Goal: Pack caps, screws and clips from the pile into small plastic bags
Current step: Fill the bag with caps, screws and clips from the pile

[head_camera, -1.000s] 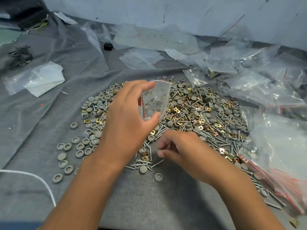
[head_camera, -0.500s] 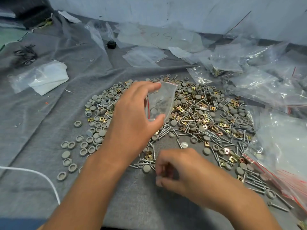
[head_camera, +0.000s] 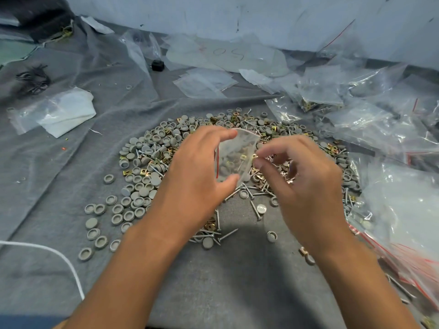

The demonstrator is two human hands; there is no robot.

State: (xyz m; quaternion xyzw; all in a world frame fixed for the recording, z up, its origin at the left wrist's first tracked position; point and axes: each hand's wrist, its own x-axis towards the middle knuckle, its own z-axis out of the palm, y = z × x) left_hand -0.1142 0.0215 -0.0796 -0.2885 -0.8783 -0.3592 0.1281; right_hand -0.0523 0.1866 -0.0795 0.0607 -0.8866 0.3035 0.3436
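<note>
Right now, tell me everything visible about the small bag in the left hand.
The bag is small, clear soft plastic with a red line down its left edge. The left hand holds it over the pile, forefinger on top and thumb below. Grey and brass pieces show inside. The right hand's fingertips reach its right side.

Blurred at the right hand (head_camera: 306,186) fingertips (head_camera: 257,162) (pinched item unclear); hid pile (head_camera: 273,138) parts beneath; cut forearms at bottom edge.
</note>
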